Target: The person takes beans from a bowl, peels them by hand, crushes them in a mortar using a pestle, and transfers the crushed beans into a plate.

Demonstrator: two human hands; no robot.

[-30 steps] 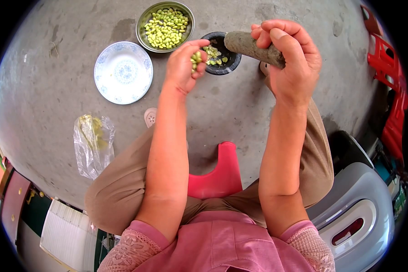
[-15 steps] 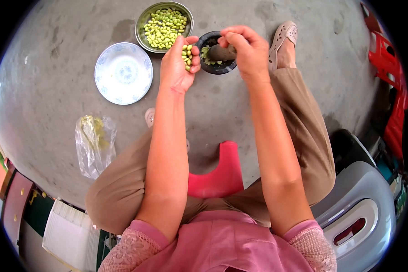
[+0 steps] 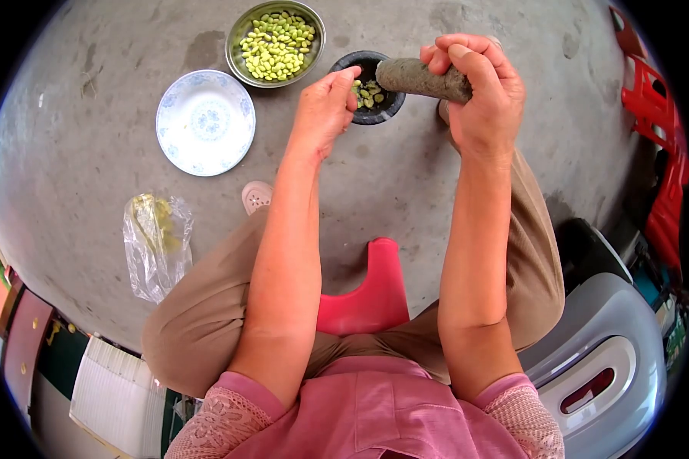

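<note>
A grey stone pestle is gripped in my right hand, lying nearly level with its blunt end over the right rim of the dark mortar. My left hand is turned over at the mortar's left rim, its fingers curled together; the palm is hidden, so whatever is inside cannot be seen. Several green beans lie inside the mortar, below and beside my left fingertips. A steel bowl stands to the left, behind my left hand, with many shelled green beans in it.
A white plate with a blue pattern sits on the concrete floor, left of the bowl. Nearer lies a clear plastic bag. A pink stool is between my legs. A grey plastic stool and red chairs stand at right.
My right hand has lifted the pestle out of the mortar and moved right. My left hand, which held several beans palm up, has turned over at the mortar; whole beans now show inside.
</note>
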